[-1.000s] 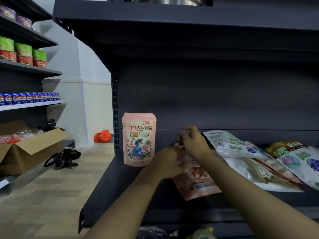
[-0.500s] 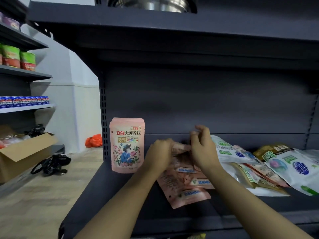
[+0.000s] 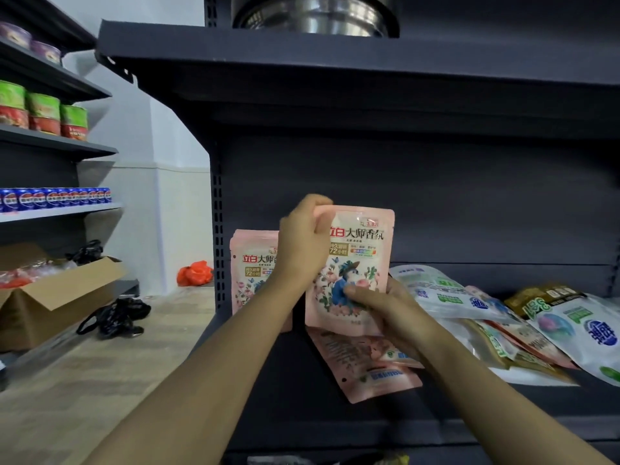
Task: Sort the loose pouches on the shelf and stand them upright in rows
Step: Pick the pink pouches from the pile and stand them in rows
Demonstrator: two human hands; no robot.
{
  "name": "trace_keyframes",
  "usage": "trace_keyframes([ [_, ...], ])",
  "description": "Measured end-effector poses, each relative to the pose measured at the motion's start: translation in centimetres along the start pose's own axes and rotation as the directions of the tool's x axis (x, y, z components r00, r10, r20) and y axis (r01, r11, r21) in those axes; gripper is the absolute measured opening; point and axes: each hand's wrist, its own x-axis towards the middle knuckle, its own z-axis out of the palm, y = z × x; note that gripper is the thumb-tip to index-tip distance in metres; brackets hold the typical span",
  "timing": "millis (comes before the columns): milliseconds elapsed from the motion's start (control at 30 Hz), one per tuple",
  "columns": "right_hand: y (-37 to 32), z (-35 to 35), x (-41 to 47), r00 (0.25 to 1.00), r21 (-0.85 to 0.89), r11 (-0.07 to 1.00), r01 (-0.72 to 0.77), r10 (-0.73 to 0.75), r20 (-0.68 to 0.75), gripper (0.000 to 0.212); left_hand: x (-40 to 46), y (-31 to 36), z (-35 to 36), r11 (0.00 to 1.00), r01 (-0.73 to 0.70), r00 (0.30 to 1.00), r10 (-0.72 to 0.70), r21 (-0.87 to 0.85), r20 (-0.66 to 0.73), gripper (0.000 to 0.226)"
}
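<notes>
Shelf [image 3: 335, 414] is dark steel, flat deck with the back panel close behind; good wall to lean a row on. Loose heap [image 3: 523, 333] at 3 o'clock from the hands: mixed pouches, white, gold and pink, lying flat and overlapping, so each one needs peeling off the pile, not a straight lift. Flat pink pouches [image 3: 365, 367] lie at 6 o'clock, directly under the held one, printed backs up. Standing row [image 3: 250, 270] at 9 o'clock, just beside the upright post: same pink pouch, several deep by the stacked top edges, upright against the back. Held pouch [image 3: 352, 266] is off the deck, upright, face toward the camera, between row and heap. Left hand [image 3: 302, 239] pinches its top left corner at the seal; right hand [image 3: 385, 310] cups the lower right edge with the thumb across the front. Both hands are closed on it, neither free. Judgement on handling: light, soft film with slack fill, glossy so likely slippery; it will sag if gripped mid-body. The stiff parts are the top seal and the bottom gusset, so hold there, as now. To stand it, I'd spread the gusset flat on the deck and press it against the row at 9 o'clock; alone it probably flops forward.
</notes>
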Motion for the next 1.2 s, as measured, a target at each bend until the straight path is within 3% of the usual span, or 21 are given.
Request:
trace_keyframes([
  [100,0.4,0.7,0.1,0.999,0.075,0.997,-0.032,0.031,0.019,0.039,-0.4,0.3,-0.9,0.957,0.176,0.982,-0.186,-0.229,-0.022,0.028],
  [200,0.6,1.6,0.4,1.0,0.093,0.996,-0.016,0.016,0.002,0.038,-1.2,0.3,-2.1,0.883,0.285,0.958,-0.277,-0.374,0.075,0.037],
  [367,0.4,2.6,1.1,0.999,0.146,0.989,0.033,-0.037,0.026,0.039,-2.0,-1.2,-3.6,0.889,0.423,0.875,-0.349,-0.177,0.337,0.051],
  [467,0.2,3.1,1.5,0.999,0.132,0.99,0.04,-0.041,0.005,0.036,-3.1,-2.4,-4.8,0.899,0.437,0.748,-0.338,-0.04,0.572,0.039],
  [533,0.4,3.6,1.8,0.999,0.092,0.995,0.022,-0.019,-0.034,0.034,-3.9,-3.3,-5.6,0.883,0.47,0.696,-0.355,-0.022,0.624,0.031],
  [600,0.8,4.4,1.8,0.998,0.011,1.0,-0.003,0.004,-0.06,0.033,-4.3,-4.3,-6.3,0.847,0.531,0.68,-0.405,-0.029,0.611,0.027],
  [767,1.9,6.8,1.2,0.996,-0.217,0.973,-0.076,0.085,0.034,0.034,-5.5,-6.2,-7.9,0.92,0.384,0.796,-0.373,0.077,0.476,0.032],
  [933,3.3,7.7,0.5,0.985,-0.342,0.934,-0.1,0.142,0.1,0.062,-8.1,-8.7,-8.6,0.89,0.455,0.843,-0.418,-0.032,0.338,0.058],
  [1067,4.7,9.0,0.2,0.998,-0.554,0.832,-0.026,0.05,0.027,0.058,-9.7,-9.9,-8.3,0.858,0.488,0.865,-0.45,-0.162,0.224,0.047],
  [1200,6.7,9.9,0.4,0.999,-0.651,0.759,0.01,-0.038,-0.029,0.044,-10.7,-10.9,-7.9,0.887,0.458,0.879,-0.442,-0.059,0.179,0.045],
])
